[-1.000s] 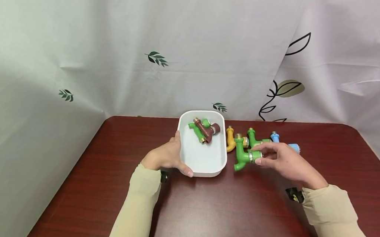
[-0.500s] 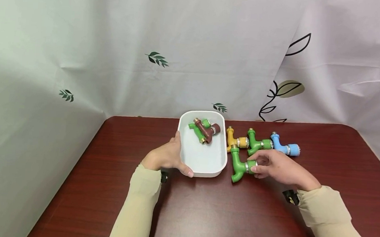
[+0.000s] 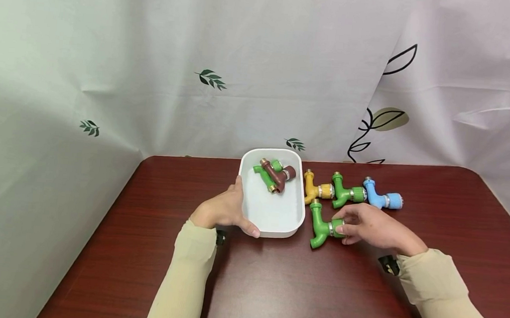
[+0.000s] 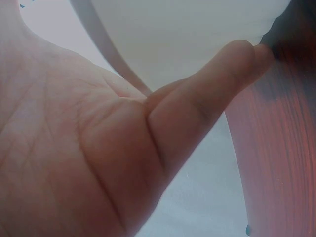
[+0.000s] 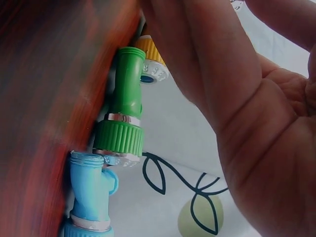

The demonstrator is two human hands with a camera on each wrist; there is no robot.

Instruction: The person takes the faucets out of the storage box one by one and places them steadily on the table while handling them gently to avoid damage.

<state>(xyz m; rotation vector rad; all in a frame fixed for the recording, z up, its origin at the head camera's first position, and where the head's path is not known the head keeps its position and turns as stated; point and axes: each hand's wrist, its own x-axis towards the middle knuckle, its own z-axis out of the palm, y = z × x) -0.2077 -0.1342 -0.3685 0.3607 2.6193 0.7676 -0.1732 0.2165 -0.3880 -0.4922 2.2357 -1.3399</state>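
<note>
My right hand (image 3: 373, 227) pinches the ribbed knob of a green tap (image 3: 320, 227), whose spout points toward me, low over the table. To its left is a white plastic tray (image 3: 264, 213), with a brown tap (image 3: 280, 180) lying across a smaller green one inside. My left hand (image 3: 224, 209) rests against the tray's left side, fingers extended along the outer wall and thumb at the front corner. In the left wrist view, straight fingers (image 4: 197, 103) lie along that wall. The right wrist view hides the held tap behind the hand.
Behind the held tap, a yellow tap (image 3: 310, 187), another green tap (image 3: 341, 192) and a blue tap (image 3: 374, 194) lie in a row on the dark red table (image 3: 281, 286). A pale leaf-patterned sheet (image 3: 260, 89) hangs at the back.
My right hand has brought the green tap toward me and down, slightly left, uncovering the row behind it. The left hand and the tray have stayed put.
</note>
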